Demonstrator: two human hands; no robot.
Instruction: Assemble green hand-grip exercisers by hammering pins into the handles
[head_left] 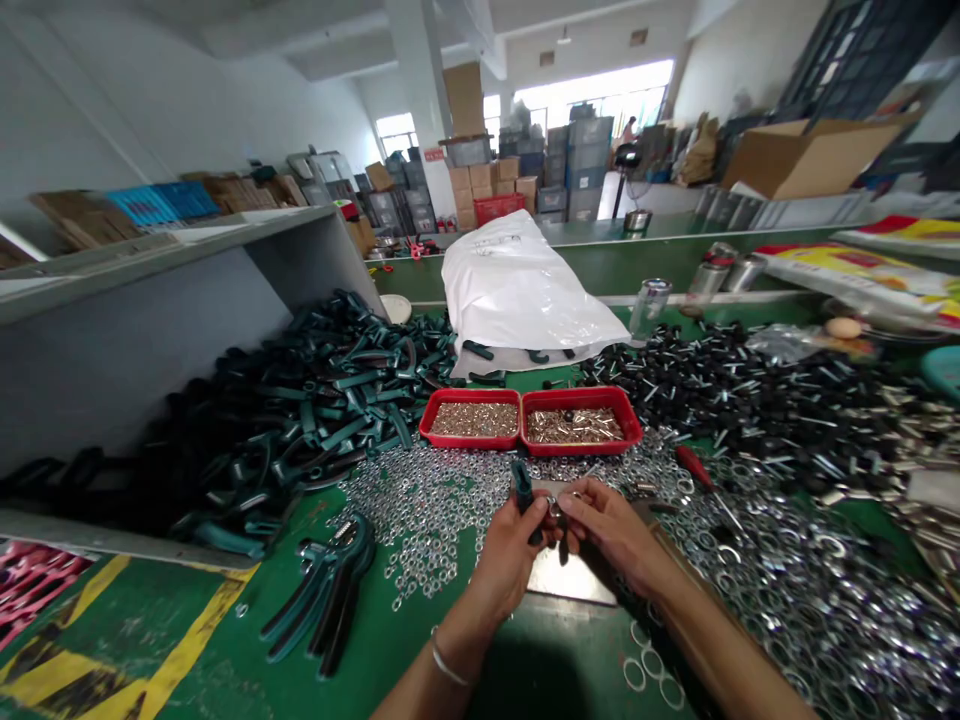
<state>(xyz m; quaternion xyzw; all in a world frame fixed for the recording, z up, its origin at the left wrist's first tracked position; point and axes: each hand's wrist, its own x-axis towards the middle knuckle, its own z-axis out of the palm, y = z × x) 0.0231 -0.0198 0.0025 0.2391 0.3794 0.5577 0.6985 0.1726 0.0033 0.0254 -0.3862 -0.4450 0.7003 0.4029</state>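
My left hand [506,555] is closed around a teal-and-black tool handle [521,486], which points up and away from me. With its fingertips pinched, my right hand [611,530] holds a small shiny metal part [555,507] against the handle; its exact kind is too small to tell. Beneath both hands lies a bright metal plate [574,580]. Finished-looking pruners [330,585] with teal and black handles rest on the green table to the left. Many small metal nuts or rings [427,510] are spread just beyond my left hand.
Two red trays [480,440] of small metal pins stand ahead. Teal handles [352,390] are heaped at left beside a grey shelf [300,260]. To the right lie a red-handled screwdriver [696,468], larger rings [772,580] and black-headed bolts [735,400]. A white sack [517,290] sits behind.
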